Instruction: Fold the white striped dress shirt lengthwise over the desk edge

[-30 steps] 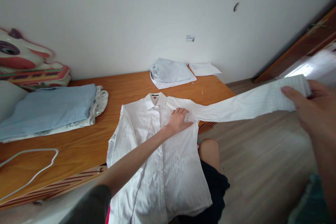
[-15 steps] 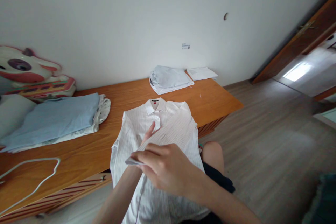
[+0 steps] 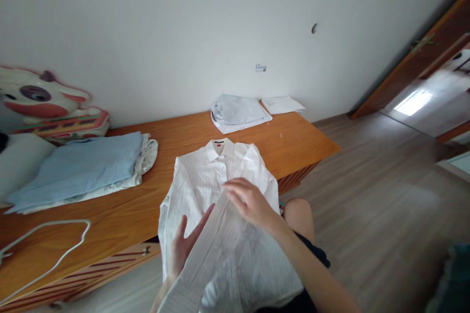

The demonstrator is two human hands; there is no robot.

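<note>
A white, finely striped button-up shirt [image 3: 196,171] lies front up, its collar toward the wall and its lower part over the cabinet's front edge. One sleeve is folded across the front and runs toward the lower left, where its end leaves the picture. My right hand [image 3: 251,203] has bent fingers closed on the upper part of this sleeve, near the button placket. Lower down, my left hand [image 3: 183,247] is open beside the sleeve, thumb and fingers spread, with part of the palm hidden behind the cloth.
The wooden cabinet top [image 3: 176,132] bears folded light-blue cloth [image 3: 88,159] at left, a white hanger [image 3: 62,222] in front of it, and a folded pale garment [image 3: 240,110] by the wall. White papers [image 3: 282,104] lie beside that. A cow-shaped toy keyboard [image 3: 66,124] stands far left.
My right hand has let go of the cuff and moved up and right along the sleeve. The sleeve now hangs lower left. My left hand has drawn back toward me, fingers spread.
</note>
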